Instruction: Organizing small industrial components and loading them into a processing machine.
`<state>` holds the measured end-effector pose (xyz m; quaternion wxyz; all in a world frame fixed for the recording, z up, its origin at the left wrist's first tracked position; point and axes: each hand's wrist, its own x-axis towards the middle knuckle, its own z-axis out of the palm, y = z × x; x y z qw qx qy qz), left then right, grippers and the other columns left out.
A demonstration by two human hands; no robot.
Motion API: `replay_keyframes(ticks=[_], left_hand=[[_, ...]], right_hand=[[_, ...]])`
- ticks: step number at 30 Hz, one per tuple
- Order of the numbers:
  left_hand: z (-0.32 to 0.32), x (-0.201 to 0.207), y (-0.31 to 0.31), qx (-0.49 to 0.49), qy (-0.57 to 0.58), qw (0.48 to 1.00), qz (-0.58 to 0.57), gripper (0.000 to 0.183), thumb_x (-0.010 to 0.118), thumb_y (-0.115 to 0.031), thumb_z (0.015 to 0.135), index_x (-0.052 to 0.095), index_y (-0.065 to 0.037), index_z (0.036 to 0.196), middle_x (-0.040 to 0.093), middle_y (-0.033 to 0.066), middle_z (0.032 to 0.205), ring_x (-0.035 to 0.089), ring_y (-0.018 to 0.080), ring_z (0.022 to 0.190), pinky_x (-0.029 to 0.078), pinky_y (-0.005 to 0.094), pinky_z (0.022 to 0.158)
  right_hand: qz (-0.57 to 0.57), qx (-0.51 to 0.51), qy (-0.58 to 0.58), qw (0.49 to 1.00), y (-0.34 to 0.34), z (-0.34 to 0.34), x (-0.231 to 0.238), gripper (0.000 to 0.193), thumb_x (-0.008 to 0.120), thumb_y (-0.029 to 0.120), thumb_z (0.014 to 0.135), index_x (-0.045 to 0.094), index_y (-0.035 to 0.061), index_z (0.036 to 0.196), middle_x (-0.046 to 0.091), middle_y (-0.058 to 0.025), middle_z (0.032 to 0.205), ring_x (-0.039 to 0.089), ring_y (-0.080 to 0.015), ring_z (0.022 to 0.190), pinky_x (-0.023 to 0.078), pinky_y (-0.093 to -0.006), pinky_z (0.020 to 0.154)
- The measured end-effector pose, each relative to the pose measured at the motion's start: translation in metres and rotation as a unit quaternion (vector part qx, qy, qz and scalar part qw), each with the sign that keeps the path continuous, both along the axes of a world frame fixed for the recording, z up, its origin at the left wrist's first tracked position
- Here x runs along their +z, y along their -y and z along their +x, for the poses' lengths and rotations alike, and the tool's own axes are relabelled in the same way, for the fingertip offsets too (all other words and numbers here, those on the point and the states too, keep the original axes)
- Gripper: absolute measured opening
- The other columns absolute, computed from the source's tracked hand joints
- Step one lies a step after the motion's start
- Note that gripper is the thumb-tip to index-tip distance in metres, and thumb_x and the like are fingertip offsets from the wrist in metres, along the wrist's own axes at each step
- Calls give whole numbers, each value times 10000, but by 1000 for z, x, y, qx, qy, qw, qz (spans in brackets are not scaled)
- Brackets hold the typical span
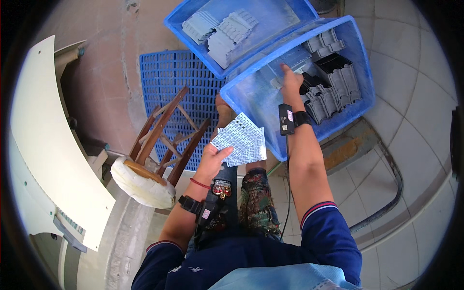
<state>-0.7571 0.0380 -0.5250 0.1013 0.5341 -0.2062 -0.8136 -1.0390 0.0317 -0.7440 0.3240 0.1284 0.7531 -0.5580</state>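
Observation:
My left hand [215, 158] is closed on a small fan of thin pale-blue panels [245, 140] covered in rows of small marks, like circuit-board panels. The thumb lies on top of them, above my legs. My right hand [292, 82] reaches down into the nearer blue bin [256, 104]. Its fingers are at a flat blue-grey panel [297, 57] near the bin's far side; the fingertips are partly hidden. Beside that hand, stacks of wavy grey pieces [344, 82] and some black ones stand in the bin.
A second blue bin [275, 24] behind holds stacked pale-grey pieces [227, 36]. A blue slatted pallet [166, 72] lies on the floor, left. A wooden stool [162, 125] with a pale padded seat tips over it. A curved white panel [63, 145] stands far left, a metal frame [386, 164] right.

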Motion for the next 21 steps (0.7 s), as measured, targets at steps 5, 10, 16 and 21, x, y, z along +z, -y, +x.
replay_keyframes(ticks=[5, 10, 16, 21], left_hand=[[10, 0, 5, 13, -1, 1000, -1, 310, 552, 34, 817, 538, 25, 1127, 603, 62, 1061, 570, 134, 938, 445, 286, 842], [21, 0, 12, 15, -7, 1000, 2, 387, 529, 59, 814, 480, 26, 1197, 565, 102, 1151, 547, 180, 1035, 427, 329, 897], [9, 21, 22, 35, -26, 999, -31, 384, 522, 69, 810, 487, 32, 1190, 564, 104, 1152, 543, 188, 1046, 423, 334, 904], [0, 46, 30, 39, -37, 997, -57, 349, 517, 72, 812, 515, 39, 1160, 588, 91, 1106, 560, 159, 992, 436, 296, 867]], right_hand=[[-71, -20, 64, 995, -22, -7, 15, 478, 722, 41, 626, 504, -103, 1025, 585, -127, 971, 571, -210, 838, 443, -310, 754], [-136, 8, 92, 986, -46, -2, 73, 482, 693, 46, 677, 480, -75, 1092, 570, -136, 1032, 572, -231, 918, 438, -309, 812], [-146, 22, 151, 977, -88, 1, 114, 519, 690, 43, 696, 449, -82, 1139, 558, -149, 1052, 571, -244, 940, 463, -330, 809], [-174, 18, 158, 972, -109, 8, 141, 564, 692, 43, 693, 419, -80, 1171, 537, -146, 1076, 551, -242, 978, 464, -336, 812]])
